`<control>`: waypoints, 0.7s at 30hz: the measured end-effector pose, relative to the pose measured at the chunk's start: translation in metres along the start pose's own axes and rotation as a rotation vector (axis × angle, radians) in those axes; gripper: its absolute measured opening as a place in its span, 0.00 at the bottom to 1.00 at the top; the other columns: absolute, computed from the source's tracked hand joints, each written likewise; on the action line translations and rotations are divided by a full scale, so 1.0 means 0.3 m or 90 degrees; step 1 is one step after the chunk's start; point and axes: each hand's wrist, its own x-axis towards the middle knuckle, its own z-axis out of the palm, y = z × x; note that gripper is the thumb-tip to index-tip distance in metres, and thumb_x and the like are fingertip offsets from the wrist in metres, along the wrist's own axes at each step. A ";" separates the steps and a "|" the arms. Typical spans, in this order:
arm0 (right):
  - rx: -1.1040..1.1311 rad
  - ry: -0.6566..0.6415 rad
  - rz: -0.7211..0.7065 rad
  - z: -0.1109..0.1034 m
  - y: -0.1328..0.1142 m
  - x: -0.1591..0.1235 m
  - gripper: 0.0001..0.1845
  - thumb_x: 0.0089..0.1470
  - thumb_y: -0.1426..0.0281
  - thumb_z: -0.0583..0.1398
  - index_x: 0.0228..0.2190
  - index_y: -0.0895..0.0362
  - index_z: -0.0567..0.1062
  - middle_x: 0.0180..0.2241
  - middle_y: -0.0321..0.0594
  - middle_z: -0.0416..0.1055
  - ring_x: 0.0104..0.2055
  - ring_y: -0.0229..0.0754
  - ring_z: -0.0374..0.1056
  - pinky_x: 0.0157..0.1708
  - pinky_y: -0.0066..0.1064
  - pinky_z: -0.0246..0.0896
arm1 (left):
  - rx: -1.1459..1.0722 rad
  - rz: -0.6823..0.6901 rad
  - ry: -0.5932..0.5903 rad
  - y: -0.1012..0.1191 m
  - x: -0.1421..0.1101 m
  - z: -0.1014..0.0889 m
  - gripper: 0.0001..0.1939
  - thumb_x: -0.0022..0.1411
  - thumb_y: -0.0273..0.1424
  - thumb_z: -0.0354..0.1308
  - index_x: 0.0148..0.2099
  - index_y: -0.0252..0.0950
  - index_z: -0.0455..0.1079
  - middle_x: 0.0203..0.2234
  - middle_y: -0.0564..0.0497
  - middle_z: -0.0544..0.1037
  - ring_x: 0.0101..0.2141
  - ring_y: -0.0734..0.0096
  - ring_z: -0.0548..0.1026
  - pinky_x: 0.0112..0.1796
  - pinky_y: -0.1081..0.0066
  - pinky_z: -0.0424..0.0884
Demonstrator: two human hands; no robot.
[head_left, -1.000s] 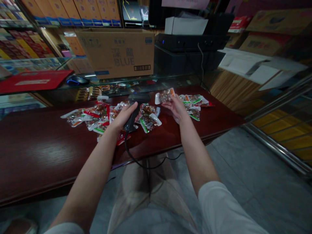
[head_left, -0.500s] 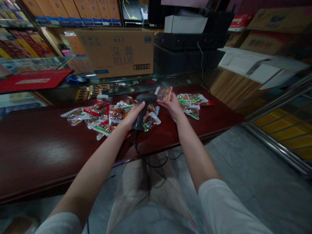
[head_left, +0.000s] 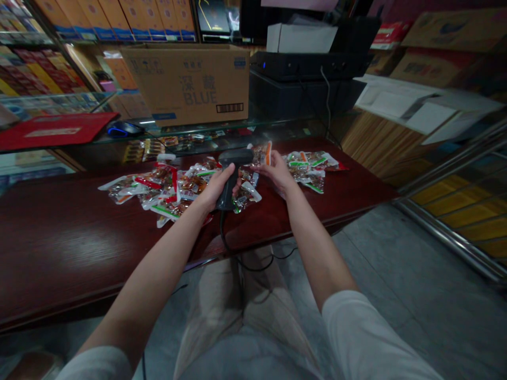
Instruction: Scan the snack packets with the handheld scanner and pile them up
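Note:
My left hand is wrapped round the grip of a black handheld barcode scanner, whose head points right. A black cable runs down from its handle. My right hand pinches a clear snack packet with an orange strip, held up just right of the scanner head. Under and left of the scanner lies a pile of shiny snack packets with red, green and white edges. Right of my right hand is a smaller group of similar packets.
The dark red-brown table spans the front. Behind stand a glass counter, a cardboard box marked BLUE, a black mouse, a red folder-like sheet and black machines. A metal rack is at the right.
The packet in my right hand has turned, its orange strip now more upright and further left. The scanner has shifted very slightly left and up.

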 end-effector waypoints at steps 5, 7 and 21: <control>-0.097 0.207 -0.073 -0.097 0.026 0.041 0.23 0.52 0.72 0.54 0.50 0.49 0.57 0.48 0.40 0.69 0.41 0.41 0.75 0.45 0.41 0.74 | -0.013 -0.004 -0.005 0.032 -0.018 -0.023 0.25 0.57 0.54 0.58 0.32 0.35 0.67 0.14 0.54 0.67 0.15 0.78 0.64 0.17 0.76 0.59; -0.233 0.325 -0.099 -0.166 0.039 0.049 0.28 0.53 0.74 0.50 0.56 0.51 0.53 0.51 0.47 0.67 0.45 0.45 0.74 0.46 0.45 0.72 | -0.021 0.011 0.003 0.044 -0.021 -0.046 0.25 0.57 0.55 0.58 0.33 0.35 0.68 0.14 0.55 0.66 0.15 0.77 0.64 0.17 0.76 0.59; -0.744 0.562 -0.053 -0.195 0.041 -0.013 0.19 0.57 0.69 0.54 0.50 0.57 0.68 0.64 0.58 0.47 0.69 0.63 0.38 0.59 0.70 0.35 | -0.022 0.060 0.111 0.087 -0.007 -0.137 0.22 0.60 0.52 0.56 0.38 0.36 0.67 0.21 0.53 0.73 0.16 0.79 0.64 0.19 0.75 0.62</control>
